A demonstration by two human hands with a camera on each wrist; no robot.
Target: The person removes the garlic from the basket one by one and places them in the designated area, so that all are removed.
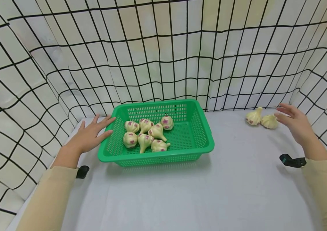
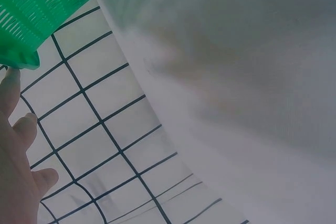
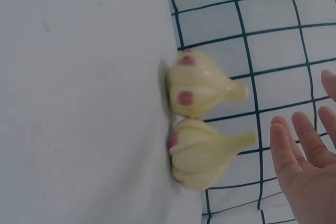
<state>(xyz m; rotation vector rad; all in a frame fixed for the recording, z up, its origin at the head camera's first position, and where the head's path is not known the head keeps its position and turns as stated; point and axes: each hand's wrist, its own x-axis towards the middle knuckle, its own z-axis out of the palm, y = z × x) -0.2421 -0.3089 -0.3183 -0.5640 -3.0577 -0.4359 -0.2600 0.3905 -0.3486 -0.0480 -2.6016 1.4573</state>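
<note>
A green plastic basket (image 1: 163,157) stands on the white table with several garlic bulbs (image 1: 145,141) grouped in its left half. My left hand (image 1: 89,134) rests with spread fingers at the basket's left rim; in the left wrist view a fingertip meets the basket (image 2: 42,9) rim. Two more garlic bulbs, one (image 1: 254,116) left of the other (image 1: 269,122), sit side by side at the table's far right. Beside the right one is my right hand (image 1: 294,123), its fingers relaxed. The right wrist view shows a gap between this hand (image 3: 310,166) and both bulbs (image 3: 205,153).
A white backdrop with a black grid net (image 1: 178,64) rises behind the table and along both sides. White cloth (image 1: 180,195) covers the tabletop. A black wrist strap piece (image 1: 292,161) juts out from the right sleeve, another (image 1: 82,172) from the left.
</note>
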